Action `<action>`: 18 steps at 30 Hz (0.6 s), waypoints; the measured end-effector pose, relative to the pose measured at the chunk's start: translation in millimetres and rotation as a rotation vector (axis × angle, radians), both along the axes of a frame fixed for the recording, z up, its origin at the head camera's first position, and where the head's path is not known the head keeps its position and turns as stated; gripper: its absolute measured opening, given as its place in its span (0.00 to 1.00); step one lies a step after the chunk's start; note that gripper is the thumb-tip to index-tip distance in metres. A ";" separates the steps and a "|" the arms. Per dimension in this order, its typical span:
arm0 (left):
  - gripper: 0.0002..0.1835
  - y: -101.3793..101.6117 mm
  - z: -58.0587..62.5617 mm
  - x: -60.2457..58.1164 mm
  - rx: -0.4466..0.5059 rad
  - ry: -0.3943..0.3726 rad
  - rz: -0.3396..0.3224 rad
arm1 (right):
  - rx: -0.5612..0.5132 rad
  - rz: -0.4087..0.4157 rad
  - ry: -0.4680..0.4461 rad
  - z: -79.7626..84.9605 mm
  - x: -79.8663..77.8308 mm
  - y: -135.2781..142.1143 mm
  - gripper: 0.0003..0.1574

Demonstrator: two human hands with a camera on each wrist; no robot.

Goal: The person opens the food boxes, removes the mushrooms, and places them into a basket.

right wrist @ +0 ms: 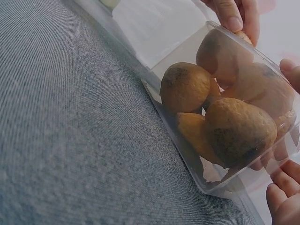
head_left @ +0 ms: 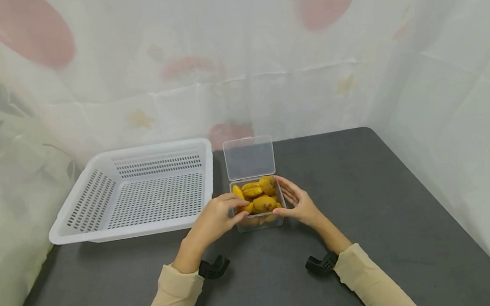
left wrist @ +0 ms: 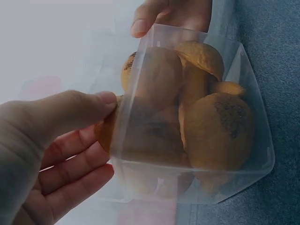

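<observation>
A clear plastic box (head_left: 260,222) stands on the dark table, filled with several yellow, toy-like fruits (head_left: 264,204) with dark patches. Some are rounded, others long like bananas. Its hinged lid (head_left: 249,158) is tipped up at the back. My left hand (head_left: 216,218) is at the box's front left corner, thumb and fingers around a yellow fruit (left wrist: 106,133) at the rim; the fruit is partly hidden by them. On the right side, my right hand (head_left: 300,205) holds the box, thumb at the front corner and fingers along the side wall.
A large white slotted basket (head_left: 74,234) stands left of the box, close to the left hand. The dark tabletop (head_left: 390,218) extends to the right. White printed curtains (head_left: 284,101) hang behind and along both sides. Each wrist wears a black camera strap (head_left: 213,267).
</observation>
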State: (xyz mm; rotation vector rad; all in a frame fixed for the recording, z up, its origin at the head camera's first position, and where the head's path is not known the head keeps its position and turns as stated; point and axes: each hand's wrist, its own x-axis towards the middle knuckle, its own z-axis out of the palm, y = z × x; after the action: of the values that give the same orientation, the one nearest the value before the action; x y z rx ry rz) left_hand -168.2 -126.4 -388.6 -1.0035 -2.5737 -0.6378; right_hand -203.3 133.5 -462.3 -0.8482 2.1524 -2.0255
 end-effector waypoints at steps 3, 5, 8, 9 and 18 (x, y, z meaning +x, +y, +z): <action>0.11 -0.3 0.1 -1.4 0.032 0.031 -0.026 | -0.005 0.001 0.001 0.0 -0.3 0.3 0.58; 0.11 -0.8 0.7 -1.8 0.056 0.050 -0.041 | -0.006 0.001 0.001 0.5 0.2 0.2 0.58; 0.12 -1.8 1.7 -2.6 0.083 0.088 -0.063 | -0.010 -0.001 0.002 0.7 0.2 0.5 0.58; 0.12 -2.0 2.1 -2.7 0.091 0.098 -0.072 | -0.011 -0.002 0.002 0.7 0.2 0.6 0.58; 0.13 -4.5 5.8 -1.7 0.133 0.146 -0.095 | -0.020 0.007 -0.003 -1.5 -0.5 1.1 0.58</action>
State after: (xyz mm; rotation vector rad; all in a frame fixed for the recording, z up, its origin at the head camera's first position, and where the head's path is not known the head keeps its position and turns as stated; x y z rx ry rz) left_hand -169.9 -130.9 -382.8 -1.0904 -2.3368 -0.7221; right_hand -203.7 134.6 -463.9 -0.8533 2.1278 -2.0468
